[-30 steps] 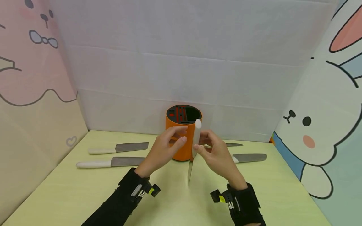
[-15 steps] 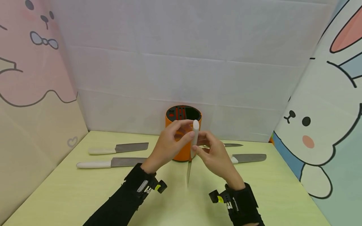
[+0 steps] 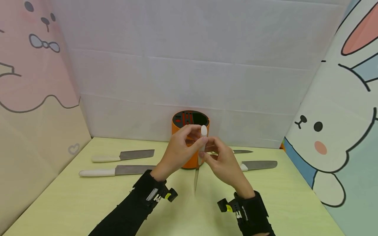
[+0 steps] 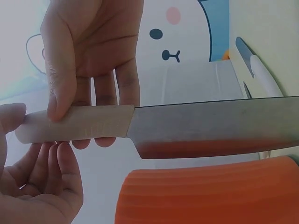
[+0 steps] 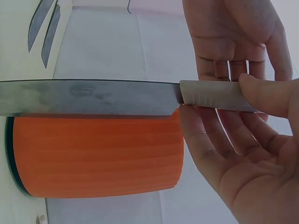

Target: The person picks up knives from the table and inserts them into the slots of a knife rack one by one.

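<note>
Between my hands a kitchen knife stands upright, its white handle (image 3: 203,130) on top and its blade (image 4: 210,128) pointing down. My right hand (image 3: 222,164) grips the handle, thumb across the near face and fingers behind it. Higher up, my left hand (image 3: 180,147) pinches the handle close to its butt end, as the left wrist view shows. Just beyond the blade stands an orange, round knife block (image 5: 98,156) with a black slotted top (image 3: 178,119); the blade overlaps its ribbed side in the right wrist view. My hands hide part of the block in the head view.
Two white-handled knives, a shorter one (image 3: 137,154) and a longer one (image 3: 97,172), lie left on the pale table (image 3: 189,219). To the right lie a broad-bladed knife (image 3: 260,165) and a slim knife (image 3: 242,151). A white sheet (image 3: 133,82) rises behind the block.
My left hand has moved right to the knife handle and now pinches its upper end. The knife has shifted slightly left, still held in my right hand.
</note>
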Motion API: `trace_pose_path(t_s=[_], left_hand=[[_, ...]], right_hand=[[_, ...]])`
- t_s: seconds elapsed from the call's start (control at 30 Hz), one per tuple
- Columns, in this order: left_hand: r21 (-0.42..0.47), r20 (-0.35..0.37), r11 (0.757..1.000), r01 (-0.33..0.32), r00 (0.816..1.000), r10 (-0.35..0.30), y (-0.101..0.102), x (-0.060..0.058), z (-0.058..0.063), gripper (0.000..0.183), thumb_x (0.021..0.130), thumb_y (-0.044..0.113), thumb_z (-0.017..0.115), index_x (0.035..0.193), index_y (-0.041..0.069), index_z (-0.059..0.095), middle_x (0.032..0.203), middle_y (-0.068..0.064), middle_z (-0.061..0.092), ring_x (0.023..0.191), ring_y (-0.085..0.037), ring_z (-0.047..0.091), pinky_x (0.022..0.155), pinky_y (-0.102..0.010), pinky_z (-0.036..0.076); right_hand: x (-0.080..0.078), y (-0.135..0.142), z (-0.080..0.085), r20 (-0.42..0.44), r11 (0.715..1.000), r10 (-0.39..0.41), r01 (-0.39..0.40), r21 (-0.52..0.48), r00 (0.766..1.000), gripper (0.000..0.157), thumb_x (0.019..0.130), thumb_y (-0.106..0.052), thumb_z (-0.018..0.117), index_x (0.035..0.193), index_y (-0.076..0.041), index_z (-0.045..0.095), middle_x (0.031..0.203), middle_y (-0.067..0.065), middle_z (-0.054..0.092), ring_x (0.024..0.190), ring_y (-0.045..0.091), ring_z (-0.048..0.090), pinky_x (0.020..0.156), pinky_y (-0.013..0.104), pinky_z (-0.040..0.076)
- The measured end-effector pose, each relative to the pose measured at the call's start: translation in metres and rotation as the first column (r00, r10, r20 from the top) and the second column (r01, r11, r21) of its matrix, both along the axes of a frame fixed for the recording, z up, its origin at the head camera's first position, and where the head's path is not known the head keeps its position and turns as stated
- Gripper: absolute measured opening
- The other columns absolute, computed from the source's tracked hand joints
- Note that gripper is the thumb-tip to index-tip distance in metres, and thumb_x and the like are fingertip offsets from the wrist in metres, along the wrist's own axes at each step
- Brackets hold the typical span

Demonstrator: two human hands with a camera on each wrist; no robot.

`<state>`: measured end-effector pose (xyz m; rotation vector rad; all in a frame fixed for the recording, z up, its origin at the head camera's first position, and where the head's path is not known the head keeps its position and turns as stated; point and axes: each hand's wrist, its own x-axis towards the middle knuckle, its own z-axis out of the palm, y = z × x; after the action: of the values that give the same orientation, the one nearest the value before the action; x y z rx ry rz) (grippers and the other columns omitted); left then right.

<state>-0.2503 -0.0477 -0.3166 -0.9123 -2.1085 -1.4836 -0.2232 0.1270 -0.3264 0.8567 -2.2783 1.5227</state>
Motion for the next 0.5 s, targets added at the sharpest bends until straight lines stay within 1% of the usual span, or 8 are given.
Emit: trace_pose_path(t_s=[0.13, 0.17, 0.23, 0.37, 0.5], left_hand=[[0.013, 0.007, 1.000, -0.027, 1.000, 0.027, 0.0005, 0.0015, -0.0008, 0.032, 0.093, 0.040, 0.062, 0.119, 0.022, 0.058, 0.101, 0.008, 0.057, 0.092, -0.008, 0.056, 0.080, -0.033, 0.053], [0.018, 0.008, 0.999, -0.035, 0.999, 0.035, 0.0008, 0.0020, -0.0013, 0.032, 0.093, 0.039, 0.063, 0.119, 0.021, 0.058, 0.101, 0.008, 0.058, 0.091, -0.008, 0.057, 0.079, -0.033, 0.053], [0.030, 0.001, 0.999, -0.045, 0.999, 0.045, 0.0018, 0.0027, -0.0018, 0.032, 0.092, 0.036, 0.065, 0.119, 0.021, 0.059, 0.100, 0.007, 0.058, 0.091, -0.008, 0.057, 0.078, -0.032, 0.053], [0.051, -0.025, 0.998, -0.036, 0.999, 0.037, 0.0051, 0.0035, -0.0026, 0.031, 0.090, 0.030, 0.068, 0.118, 0.021, 0.059, 0.099, 0.005, 0.058, 0.089, -0.009, 0.057, 0.077, -0.031, 0.053], [0.052, -0.042, 0.998, -0.032, 0.999, 0.034, 0.0065, 0.0034, -0.0025, 0.028, 0.091, 0.032, 0.068, 0.116, 0.022, 0.060, 0.098, 0.006, 0.058, 0.088, -0.008, 0.058, 0.076, -0.030, 0.054]], right_hand=[[-0.0006, -0.0011, -0.0003, -0.002, 1.000, 0.009, -0.009, -0.006, 1.000, 0.029, 0.090, -0.011, 0.067, 0.117, -0.016, 0.055, 0.110, 0.001, 0.059, 0.096, 0.020, 0.061, 0.080, 0.032, 0.055], [-0.0038, -0.0002, -0.0039, -0.006, 1.000, 0.014, -0.014, -0.008, 1.000, 0.030, 0.090, -0.013, 0.067, 0.117, -0.017, 0.055, 0.110, -0.001, 0.059, 0.096, 0.019, 0.061, 0.079, 0.031, 0.055], [-0.0038, -0.0001, -0.0040, -0.010, 1.000, 0.024, -0.024, -0.009, 1.000, 0.030, 0.090, -0.013, 0.067, 0.117, -0.017, 0.055, 0.111, -0.001, 0.059, 0.097, 0.019, 0.061, 0.079, 0.031, 0.055], [-0.0033, 0.0012, -0.0038, -0.013, 1.000, 0.020, -0.020, 0.001, 1.000, 0.030, 0.090, -0.013, 0.067, 0.117, -0.018, 0.054, 0.112, -0.002, 0.059, 0.099, 0.019, 0.061, 0.081, 0.031, 0.054], [0.0016, -0.0001, 0.0008, -0.018, 1.000, 0.006, -0.006, 0.007, 1.000, 0.030, 0.090, -0.009, 0.066, 0.117, -0.016, 0.054, 0.112, -0.002, 0.059, 0.099, 0.021, 0.061, 0.082, 0.031, 0.054]])
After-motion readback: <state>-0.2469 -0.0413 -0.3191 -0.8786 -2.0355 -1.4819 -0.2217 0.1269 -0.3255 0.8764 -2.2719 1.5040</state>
